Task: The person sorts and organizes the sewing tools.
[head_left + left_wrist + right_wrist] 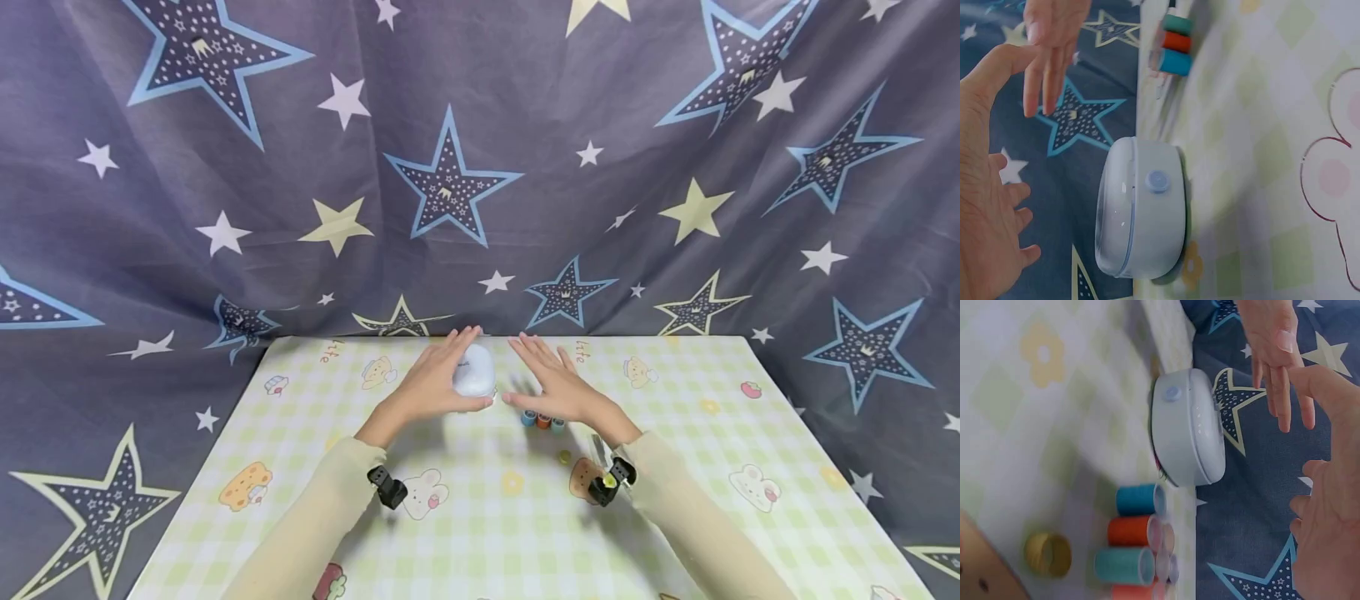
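A white rounded box with a pale blue button on its side stands closed at the table's far side. My left hand hovers beside and above it, fingers spread, holding nothing. To the box's right, my right hand is raised with straight fingers and also holds nothing. Below the right hand stand several thread spools, among them a blue spool, an orange spool and a teal spool. Nearer to me lies a small gold-coloured ring-like piece, perhaps a thimble.
A green-checked cloth with cartoon prints covers the table. Behind the table hangs a dark curtain with stars. Beside the right wrist, a small greyish item lies partly hidden by the sleeve; its kind is unclear.
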{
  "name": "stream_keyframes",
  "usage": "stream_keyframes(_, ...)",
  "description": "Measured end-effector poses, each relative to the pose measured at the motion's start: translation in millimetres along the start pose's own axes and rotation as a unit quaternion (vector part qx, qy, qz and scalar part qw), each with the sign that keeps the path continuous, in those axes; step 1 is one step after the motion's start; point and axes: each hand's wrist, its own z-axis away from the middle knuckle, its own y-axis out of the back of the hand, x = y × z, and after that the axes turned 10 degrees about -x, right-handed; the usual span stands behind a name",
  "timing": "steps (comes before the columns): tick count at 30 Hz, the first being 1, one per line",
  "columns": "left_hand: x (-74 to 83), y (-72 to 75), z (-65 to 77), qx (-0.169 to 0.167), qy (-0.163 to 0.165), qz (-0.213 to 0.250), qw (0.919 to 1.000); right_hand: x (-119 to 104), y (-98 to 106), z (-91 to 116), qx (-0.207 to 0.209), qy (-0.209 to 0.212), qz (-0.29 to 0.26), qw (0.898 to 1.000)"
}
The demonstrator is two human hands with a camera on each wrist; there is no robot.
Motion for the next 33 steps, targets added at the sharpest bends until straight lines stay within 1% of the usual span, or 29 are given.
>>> stream_keyframes(3, -6.0, 1.9, 1.3, 0.003, 0.009, 0.041, 0.9991, -3, -1, -6, 0.004, 0.008, -0.04, 0.999)
stream_keyframes(6, -12.0, 2.6, 3.5, 0.006, 0.021, 0.085, 0.9961, -6, -3, -13, 0.009, 0.016, -0.079, 0.997)
stream_keyframes(9, -18.8, 2.3, 5.1, 0.013, 0.023, 0.139, 0.9899, -6, -6, -21, 0.014, 0.023, -0.123, 0.992)
stream_keyframes(11, -24.4, 1.2, 5.2, 0.019, 0.016, 0.185, 0.9824, -6, -9, -27, 0.015, 0.027, -0.159, 0.987)
stream_keyframes(14, -34.8, -2.8, 4.2, 0.027, 0.011, 0.258, 0.9658, -4, -13, -38, 0.015, 0.026, -0.203, 0.979)
stream_keyframes(18, -50.8, -9.2, 3.1, 0.032, 0.019, 0.349, 0.9365, -2, -21, -52, 0.015, 0.022, -0.237, 0.971)
stream_keyframes(20, -57.9, -12.1, 3.2, 0.031, 0.024, 0.385, 0.922, 0, -26, -58, 0.013, 0.018, -0.252, 0.968)
stream_keyframes(22, -62.4, -12.8, 4.5, 0.025, 0.027, 0.417, 0.9079, 0, -29, -63, 0.01, 0.019, -0.276, 0.961)
stream_keyframes(23, -63.5, -12.5, 5.5, 0.023, 0.03, 0.431, 0.9016, 0, -31, -65, 0.009, 0.02, -0.286, 0.958)
stream_keyframes(24, -63.4, -11.7, 6.8, 0.02, 0.03, 0.44, 0.8975, -1, -32, -66, 0.007, 0.02, -0.295, 0.955)
stream_keyframes(26, -61.6, -9.5, 9.8, 0.015, 0.026, 0.448, 0.8937, -7, -27, -66, -0.006, 0.018, -0.309, 0.951)
stream_keyframes(27, -60.3, -8.3, 11.2, 0.013, 0.025, 0.45, 0.8924, -8, -28, -67, -0.006, 0.017, -0.311, 0.95)
stream_keyframes(30, -60.0, -7.6, 12.4, 0.007, 0.027, 0.442, 0.8968, -8, -30, -72, -0.005, 0.012, -0.307, 0.952)
stream_keyframes(33, -68.9, -13.6, 7.9, 0.006, 0.031, 0.438, 0.8985, -1, -39, -82, 0.006, 0.005, -0.299, 0.954)
